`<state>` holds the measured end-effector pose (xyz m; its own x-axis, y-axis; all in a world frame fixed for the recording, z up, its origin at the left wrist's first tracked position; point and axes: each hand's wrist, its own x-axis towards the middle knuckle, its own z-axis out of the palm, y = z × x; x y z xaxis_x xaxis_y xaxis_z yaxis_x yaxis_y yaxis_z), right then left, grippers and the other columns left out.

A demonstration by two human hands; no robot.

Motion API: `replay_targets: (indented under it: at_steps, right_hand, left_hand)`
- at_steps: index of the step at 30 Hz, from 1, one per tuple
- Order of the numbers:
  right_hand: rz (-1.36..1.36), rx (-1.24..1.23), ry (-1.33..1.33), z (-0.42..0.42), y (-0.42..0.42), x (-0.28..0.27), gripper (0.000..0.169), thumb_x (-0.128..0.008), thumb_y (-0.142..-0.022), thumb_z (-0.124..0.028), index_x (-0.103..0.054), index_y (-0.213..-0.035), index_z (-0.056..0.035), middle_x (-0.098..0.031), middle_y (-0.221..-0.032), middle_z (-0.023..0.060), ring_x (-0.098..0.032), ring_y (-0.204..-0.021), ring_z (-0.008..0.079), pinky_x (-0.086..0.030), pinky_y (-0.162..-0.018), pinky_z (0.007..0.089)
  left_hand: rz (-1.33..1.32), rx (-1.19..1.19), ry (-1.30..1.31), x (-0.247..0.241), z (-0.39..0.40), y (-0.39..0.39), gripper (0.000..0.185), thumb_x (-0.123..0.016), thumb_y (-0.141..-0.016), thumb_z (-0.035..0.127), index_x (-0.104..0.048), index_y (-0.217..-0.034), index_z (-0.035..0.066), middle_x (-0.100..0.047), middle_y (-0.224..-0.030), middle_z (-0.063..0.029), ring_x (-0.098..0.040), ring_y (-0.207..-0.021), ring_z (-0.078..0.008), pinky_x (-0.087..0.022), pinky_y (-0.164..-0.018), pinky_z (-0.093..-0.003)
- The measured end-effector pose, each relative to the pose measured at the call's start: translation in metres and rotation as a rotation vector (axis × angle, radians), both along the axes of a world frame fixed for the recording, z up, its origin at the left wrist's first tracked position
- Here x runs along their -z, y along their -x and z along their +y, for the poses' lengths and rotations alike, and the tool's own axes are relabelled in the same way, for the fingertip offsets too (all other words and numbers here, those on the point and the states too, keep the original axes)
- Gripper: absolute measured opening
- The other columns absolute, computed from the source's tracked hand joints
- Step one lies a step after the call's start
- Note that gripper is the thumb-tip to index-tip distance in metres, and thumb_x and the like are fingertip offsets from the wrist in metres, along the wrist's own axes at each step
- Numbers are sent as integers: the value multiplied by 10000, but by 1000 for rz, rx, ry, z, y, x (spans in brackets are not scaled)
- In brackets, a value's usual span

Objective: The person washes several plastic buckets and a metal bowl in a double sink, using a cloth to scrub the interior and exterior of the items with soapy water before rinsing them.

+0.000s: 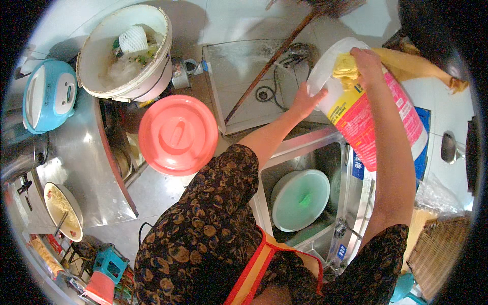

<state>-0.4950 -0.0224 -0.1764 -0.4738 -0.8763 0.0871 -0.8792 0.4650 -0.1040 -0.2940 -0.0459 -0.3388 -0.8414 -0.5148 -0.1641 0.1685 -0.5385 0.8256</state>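
A large white plastic jug with a pink and yellow label bearing writing is tilted beyond the sink. My left hand grips it at one side, fingers partly hidden. In my right hand is a folded yellow cloth, pressed against the jug's surface above the label. Below my arms, inside the metal sink, sits a pale green plastic basin with a bright green patch in its middle.
To the left are a white bucket of scraps and a lidded pink bucket. A wooden stick leans across a floor tray. Farther left, a noodle bowl and a blue-and-white appliance; at right, a wicker basket.
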Motion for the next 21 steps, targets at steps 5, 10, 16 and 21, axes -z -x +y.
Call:
replay_targets:
  at_steps: [5, 10, 16, 21]
  right_hand:
    - [-36, -29, 75, -2, -35, -23, 133, -587, -821, -132, -599, -865, -7, -611, -809, 105, -618, -702, 234, -502, -613, 372]
    - [352, -66, -60, 41, -59, -75, 170, -615, -852, -175, -624, -924, -21, -646, -858, 82, -647, -757, 218, -527, -657, 356]
    - [88, 343, 35, 86, -198, -165, 257, -721, -575, -206, -639, -782, -78, -628, -784, 167, -633, -775, 323, -508, -664, 386]
    - [-1003, 810, 961, 213, -280, -204, 290, -680, -796, -340, -657, -1029, -169, -688, -949, 117, -658, -852, 331, -498, -834, 472]
  left_hand:
    - [36, 8, -11, -29, -6, -25, 662, -739, -786, 363, -414, -1173, -64, -589, -1047, -173, -584, -952, -233, -488, -808, -368]
    - [-19, 61, 197, -74, -4, -51, 648, -757, -772, 336, -419, -1156, -60, -594, -1041, -178, -589, -947, -224, -491, -799, -366]
    - [84, 118, 480, -138, -9, -110, 576, -756, -767, 301, -453, -1106, -53, -572, -1087, -191, -584, -974, -267, -470, -844, -394]
    - [153, 129, 436, -164, 8, -139, 531, -601, -873, 295, -426, -1234, -53, -550, -1153, -154, -503, -1137, -269, -398, -969, -387]
